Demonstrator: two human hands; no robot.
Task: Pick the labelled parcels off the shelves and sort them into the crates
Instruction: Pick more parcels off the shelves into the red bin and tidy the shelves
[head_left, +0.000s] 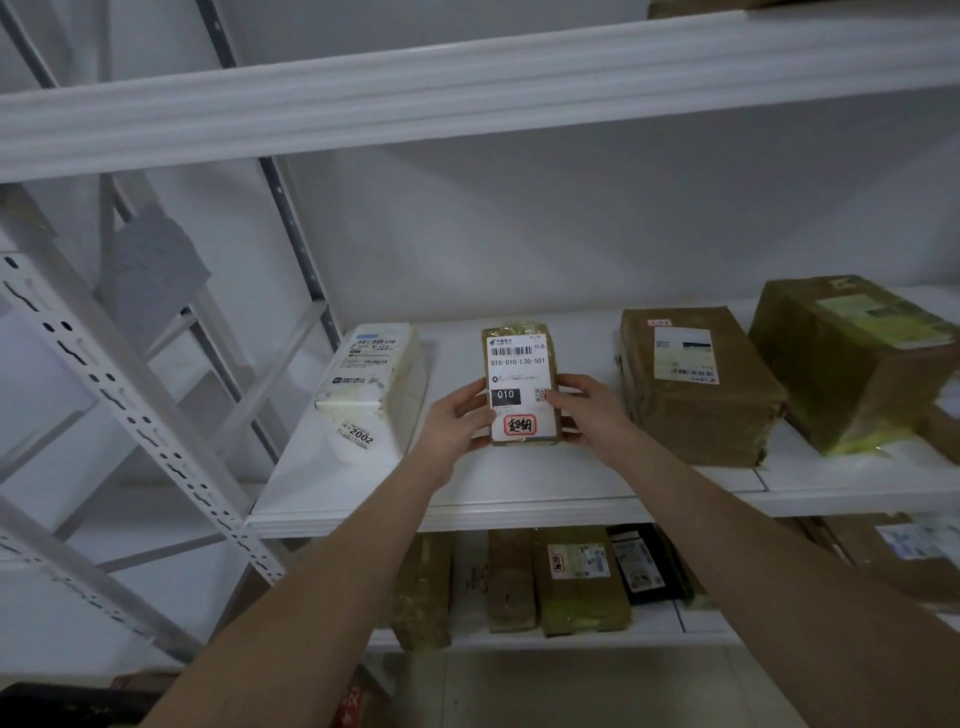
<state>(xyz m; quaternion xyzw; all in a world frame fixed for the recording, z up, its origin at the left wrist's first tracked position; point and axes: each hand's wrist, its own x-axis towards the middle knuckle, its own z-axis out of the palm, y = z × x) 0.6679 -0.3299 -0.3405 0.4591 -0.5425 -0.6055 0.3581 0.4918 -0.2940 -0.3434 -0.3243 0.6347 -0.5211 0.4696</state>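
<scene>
A small brown parcel (519, 364) with a white label reading 010-010-L30-551 and a red stamp lies on the white middle shelf (519, 483). My left hand (460, 421) grips its near left edge, thumb on the label. My right hand (589, 410) grips its near right edge, fingers curled round the side. A white parcel (376, 379) marked 2002 lies to the left. Two larger brown boxes, one (696, 384) beside the small parcel and another (852, 358) farther right, stand on the same shelf.
The lower shelf holds several brown parcels (576, 582) and a black one (641, 566). A white shelf beam (467, 98) runs overhead. A perforated white upright (119, 400) and diagonal braces stand at the left. No crates are in view.
</scene>
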